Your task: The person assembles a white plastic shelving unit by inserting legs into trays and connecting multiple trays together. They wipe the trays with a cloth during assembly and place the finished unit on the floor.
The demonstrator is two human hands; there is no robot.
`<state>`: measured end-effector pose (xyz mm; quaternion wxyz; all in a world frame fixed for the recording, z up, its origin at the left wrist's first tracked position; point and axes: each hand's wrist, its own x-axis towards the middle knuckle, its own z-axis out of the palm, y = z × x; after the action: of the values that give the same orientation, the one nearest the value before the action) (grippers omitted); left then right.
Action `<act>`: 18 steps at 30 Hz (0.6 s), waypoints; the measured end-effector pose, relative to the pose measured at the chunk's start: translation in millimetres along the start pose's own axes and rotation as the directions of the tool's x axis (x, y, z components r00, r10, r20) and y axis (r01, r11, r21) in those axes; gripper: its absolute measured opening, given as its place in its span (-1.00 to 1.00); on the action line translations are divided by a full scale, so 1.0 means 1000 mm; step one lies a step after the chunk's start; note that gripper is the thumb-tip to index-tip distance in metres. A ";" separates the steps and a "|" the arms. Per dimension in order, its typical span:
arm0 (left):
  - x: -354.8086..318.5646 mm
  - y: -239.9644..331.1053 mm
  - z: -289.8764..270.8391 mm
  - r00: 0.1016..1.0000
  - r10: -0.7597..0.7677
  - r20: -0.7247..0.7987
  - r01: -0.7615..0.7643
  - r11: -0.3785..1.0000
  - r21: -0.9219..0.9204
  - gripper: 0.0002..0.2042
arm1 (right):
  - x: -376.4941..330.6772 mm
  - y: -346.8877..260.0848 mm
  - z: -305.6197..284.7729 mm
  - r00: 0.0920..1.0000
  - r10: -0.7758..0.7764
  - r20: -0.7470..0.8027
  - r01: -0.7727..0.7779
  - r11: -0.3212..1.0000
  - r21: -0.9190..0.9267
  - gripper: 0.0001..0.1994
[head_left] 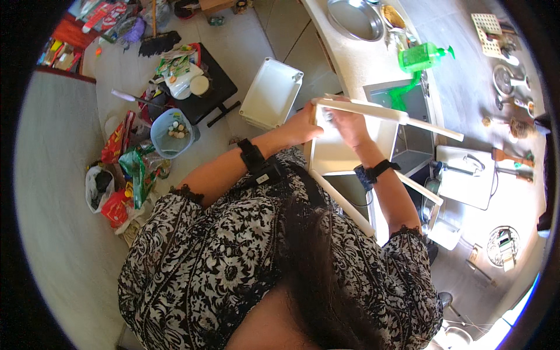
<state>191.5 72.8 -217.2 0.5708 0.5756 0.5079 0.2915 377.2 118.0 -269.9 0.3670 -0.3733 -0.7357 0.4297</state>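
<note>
A white plastic tray [337,158] with long cream posts sticking out from its corners is held up in front of me, tipped on its side. My left hand [304,124] grips the tray's near left corner, fingers bent over the rim. Inside the same corner, my right hand [349,123] closes on the tray's wall; its fingertips are partly hidden by the rim. One post [434,128] points right toward the sink, and another post [344,201] runs down against my patterned top. On the floor to the left, matching white trays [272,92] sit stacked, with round holes at the corners.
To the right runs a counter with a sink [415,143], a green pump bottle [423,56] and a metal basin [354,20]. At left stand a black stool [217,87] loaded with packages, a blue bucket [172,143], a broom [158,42] and several plastic bags [135,175].
</note>
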 end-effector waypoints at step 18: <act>-0.007 0.028 -0.013 0.993 0.012 -0.118 0.028 0.944 0.328 -0.11 | -0.084 0.061 0.008 0.896 0.393 0.207 -0.203 0.777 -0.596 -0.83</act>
<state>184.7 76.2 -186.3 0.4368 0.6424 0.5847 0.2337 422.8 63.9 -346.0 0.0431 -0.5025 -0.8085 0.3031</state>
